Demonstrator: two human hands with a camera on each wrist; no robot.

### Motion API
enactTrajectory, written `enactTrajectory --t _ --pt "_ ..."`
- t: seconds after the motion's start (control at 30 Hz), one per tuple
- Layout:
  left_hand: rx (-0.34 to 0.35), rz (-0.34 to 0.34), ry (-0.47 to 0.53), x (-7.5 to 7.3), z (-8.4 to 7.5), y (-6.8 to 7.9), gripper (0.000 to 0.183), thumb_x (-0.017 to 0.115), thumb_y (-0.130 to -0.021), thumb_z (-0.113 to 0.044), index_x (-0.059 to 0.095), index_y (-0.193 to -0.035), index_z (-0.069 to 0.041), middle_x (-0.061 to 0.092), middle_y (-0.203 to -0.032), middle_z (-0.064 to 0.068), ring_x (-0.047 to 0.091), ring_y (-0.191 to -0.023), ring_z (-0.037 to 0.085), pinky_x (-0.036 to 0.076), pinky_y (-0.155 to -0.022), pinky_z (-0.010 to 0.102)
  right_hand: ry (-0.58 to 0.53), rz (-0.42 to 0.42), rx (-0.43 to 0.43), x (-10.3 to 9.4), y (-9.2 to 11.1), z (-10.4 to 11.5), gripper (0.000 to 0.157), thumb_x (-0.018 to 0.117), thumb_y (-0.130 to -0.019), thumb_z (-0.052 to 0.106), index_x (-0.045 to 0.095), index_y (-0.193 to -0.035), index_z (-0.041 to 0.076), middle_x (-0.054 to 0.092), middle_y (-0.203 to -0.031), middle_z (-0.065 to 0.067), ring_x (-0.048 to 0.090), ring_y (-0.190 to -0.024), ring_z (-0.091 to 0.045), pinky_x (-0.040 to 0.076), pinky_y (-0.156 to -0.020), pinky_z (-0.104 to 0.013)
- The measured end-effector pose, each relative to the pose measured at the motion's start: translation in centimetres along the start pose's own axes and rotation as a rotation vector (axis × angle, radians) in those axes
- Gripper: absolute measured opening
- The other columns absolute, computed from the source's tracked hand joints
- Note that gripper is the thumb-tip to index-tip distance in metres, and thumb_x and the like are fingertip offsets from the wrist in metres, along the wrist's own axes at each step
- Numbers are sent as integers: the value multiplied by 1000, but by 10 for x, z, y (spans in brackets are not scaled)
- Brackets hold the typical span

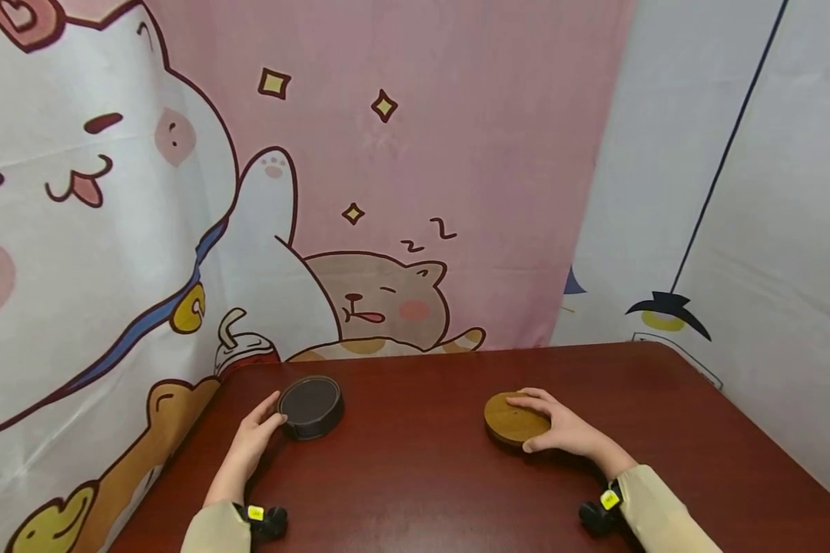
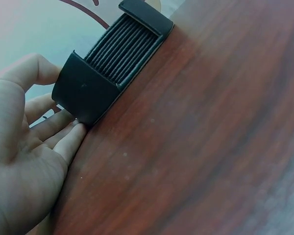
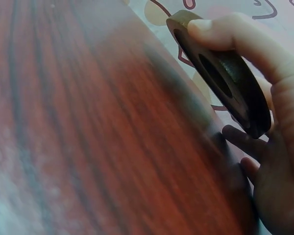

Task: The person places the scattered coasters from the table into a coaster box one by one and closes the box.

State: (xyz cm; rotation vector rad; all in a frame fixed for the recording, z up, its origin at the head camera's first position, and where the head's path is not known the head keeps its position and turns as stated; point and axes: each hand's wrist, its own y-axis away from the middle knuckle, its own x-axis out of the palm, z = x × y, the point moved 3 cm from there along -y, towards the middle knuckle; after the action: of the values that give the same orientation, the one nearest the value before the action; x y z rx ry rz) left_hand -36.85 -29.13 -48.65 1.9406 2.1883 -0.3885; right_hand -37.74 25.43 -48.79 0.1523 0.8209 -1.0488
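Observation:
A round black coaster holder [image 1: 321,426] stands on the table at the left. In the left wrist view, a stack of thin black coasters [image 2: 125,49] shows through the gap in its side wall. My left hand [image 1: 249,442] holds the holder by its left side, with thumb and fingers against the wall. To the right, my right hand [image 1: 570,430] grips a round wooden disc [image 1: 508,415] by its edge, light brown on top. Seen in the right wrist view, the disc's dark underside [image 3: 188,46] has a round recess and is tilted above the table.
The reddish-brown wooden table [image 1: 401,476] reaches back to a cartoon-printed cloth [image 1: 491,153]. A white cloth [image 1: 788,192] hangs along the right side. Each wrist wears a black strap with a small camera [image 1: 270,524].

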Motion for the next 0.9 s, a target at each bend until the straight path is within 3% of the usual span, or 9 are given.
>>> enactTrajectory --t 0.4,0.9 --pt "-15 3 -1 0 -2 0 58 53 -85 -19 31 -138 -14 28 -140 13 22 -128 27 20 -100 47 -2 1 -32 -2 -6 7 75 75 -63 34 44 -130 23 29 -135 -6 34 -110 -24 36 -80 -37" --pt "-2 3 24 -1 0 -1 58 53 -85 -16 31 -138 -12 28 -139 14 22 -128 26 20 -100 45 3 49 -130 -2 -35 29 75 77 -61 33 46 -128 20 31 -132 -5 35 -111 -23 37 -82 -33"
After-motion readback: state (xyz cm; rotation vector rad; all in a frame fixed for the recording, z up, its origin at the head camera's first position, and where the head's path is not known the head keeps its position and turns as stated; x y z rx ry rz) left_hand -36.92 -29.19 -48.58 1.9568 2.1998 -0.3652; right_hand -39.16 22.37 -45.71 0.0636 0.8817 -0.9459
